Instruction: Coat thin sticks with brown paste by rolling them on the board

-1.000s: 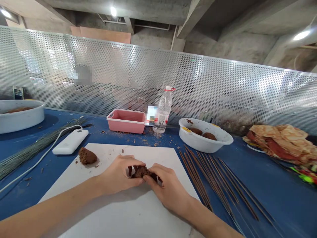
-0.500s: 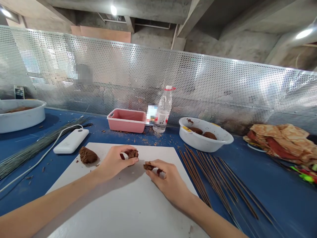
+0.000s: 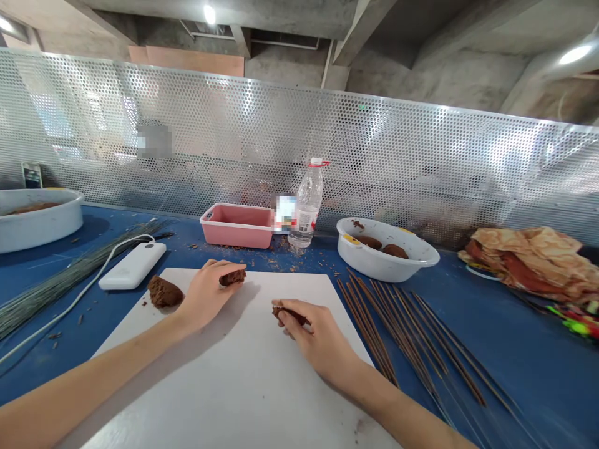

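Above the white board [image 3: 262, 374], my left hand [image 3: 208, 293] is closed on a lump of brown clay-like dough [image 3: 233, 278], held between thumb and fingers. My right hand [image 3: 318, 330] pinches a smaller piece of the same brown dough [image 3: 285, 312], partly hidden by the fingers. The two hands are apart, with bare board between them. A larger rough brown lump [image 3: 163, 292] lies on the board's far left corner, beside my left wrist.
Thin brown sticks [image 3: 397, 330] lie right of the board. Behind stand a pink box [image 3: 238, 234], a water bottle [image 3: 306, 212] and a white basin [image 3: 379, 267] holding brown lumps. A white power bank [image 3: 132, 267] and grey wires [image 3: 60, 274] lie left. A perforated metal screen [image 3: 210, 137] closes the back.
My left hand has drawn left and slightly up with its lump, widening the gap between the hands. My right hand stays nearly in place, its fingers closed further round its piece.
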Available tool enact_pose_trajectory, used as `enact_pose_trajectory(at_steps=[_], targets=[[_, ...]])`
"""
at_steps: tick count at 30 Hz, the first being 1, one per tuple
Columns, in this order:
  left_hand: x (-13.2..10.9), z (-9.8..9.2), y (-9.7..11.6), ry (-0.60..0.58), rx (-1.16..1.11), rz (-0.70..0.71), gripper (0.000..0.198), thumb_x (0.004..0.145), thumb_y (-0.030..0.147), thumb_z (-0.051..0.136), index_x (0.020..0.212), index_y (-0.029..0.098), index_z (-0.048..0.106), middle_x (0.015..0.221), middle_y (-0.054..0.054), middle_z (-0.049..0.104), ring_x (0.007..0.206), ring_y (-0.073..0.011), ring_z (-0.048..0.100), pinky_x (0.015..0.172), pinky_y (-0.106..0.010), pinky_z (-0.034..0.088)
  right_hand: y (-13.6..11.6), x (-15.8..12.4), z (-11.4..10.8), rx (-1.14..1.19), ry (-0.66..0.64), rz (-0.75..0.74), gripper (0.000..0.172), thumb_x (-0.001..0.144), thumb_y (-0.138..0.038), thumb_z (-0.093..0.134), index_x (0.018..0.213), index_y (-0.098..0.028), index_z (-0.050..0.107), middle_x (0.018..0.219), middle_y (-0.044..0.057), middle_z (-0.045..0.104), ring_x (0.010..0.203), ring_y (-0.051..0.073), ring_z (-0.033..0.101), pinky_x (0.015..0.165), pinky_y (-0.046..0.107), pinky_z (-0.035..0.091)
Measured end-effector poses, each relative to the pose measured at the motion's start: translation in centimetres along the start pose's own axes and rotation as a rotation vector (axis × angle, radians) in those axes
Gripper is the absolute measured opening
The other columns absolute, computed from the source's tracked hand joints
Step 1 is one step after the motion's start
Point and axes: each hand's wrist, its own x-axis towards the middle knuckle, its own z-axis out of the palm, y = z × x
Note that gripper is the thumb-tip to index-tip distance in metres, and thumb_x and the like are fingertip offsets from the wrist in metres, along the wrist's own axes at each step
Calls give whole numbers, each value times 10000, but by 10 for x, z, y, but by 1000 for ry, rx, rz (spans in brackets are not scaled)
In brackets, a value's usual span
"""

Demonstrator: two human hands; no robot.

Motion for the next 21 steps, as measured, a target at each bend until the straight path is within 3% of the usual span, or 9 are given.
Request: enact_pose_trajectory(at_steps=[3, 6, 10, 12, 14, 17, 21], targets=[[3, 1, -8, 17, 48, -11, 367, 878, 330, 664, 1192, 240, 830, 1135, -76, 823, 1018, -308, 630, 967, -438, 495, 4, 2, -1, 75, 26, 44, 338, 1034, -502, 593, 991, -239, 800, 1005, 65, 776, 869, 225, 686, 732, 315, 528], [4, 1, -13, 20, 100, -38, 394, 877, 297, 646, 1229, 257, 818, 1185, -64, 820, 1035, -311, 652, 972, -439, 515, 4, 7, -4, 206, 46, 129, 440, 1017, -574, 580, 869, -198, 754, 850, 58, 712, 692, 176, 601, 609, 293, 447], [4, 1, -16, 18, 115, -58, 374, 886, 299, 654, 1219, 241, 813, 1231, -77, 821, 1075, -320, 697, 1001, -458, 521, 2, 9, -8, 236, 48, 191, 344, 921, -518, 727, 998, -186, 772, 843, 41, 686, 703, 186, 647, 631, 296, 473], [4, 1, -16, 14, 121, -59, 361, 885, 302, 659, 1206, 249, 816, 1245, -76, 821, 1110, -328, 700, 1024, -471, 516, -1, 5, -7, 112, 2, 124, 334, 826, -404, 861, 1086, -208, 786, 961, 41, 703, 768, 191, 671, 694, 307, 518], [4, 2, -16, 7, 127, -59, 348, 884, 304, 662, 1191, 259, 820, 1239, -74, 825, 1119, -335, 694, 1030, -487, 513, -4, -1, -4, -85, -88, -36, 299, 787, -281, 912, 1059, -222, 803, 1059, 47, 699, 861, 203, 675, 780, 323, 547], [4, 2, -15, 0, 132, -54, 344, 884, 307, 665, 1189, 260, 818, 1222, -75, 825, 1119, -337, 680, 1019, -491, 518, -7, -9, 3, -348, -182, -284, 93, 918, -196, 812, 1010, -212, 809, 1086, 72, 693, 1037, 248, 668, 926, 367, 548], [4, 1, -16, -4, 137, -33, 361, 867, 242, 626, 1170, 263, 821, 1138, -65, 819, 1056, -313, 693, 974, -458, 533, -10, -13, 5, -385, -215, -378, 181, 1046, -153, 639, 1102, -206, 804, 1101, 84, 715, 1055, 232, 679, 967, 358, 550]])
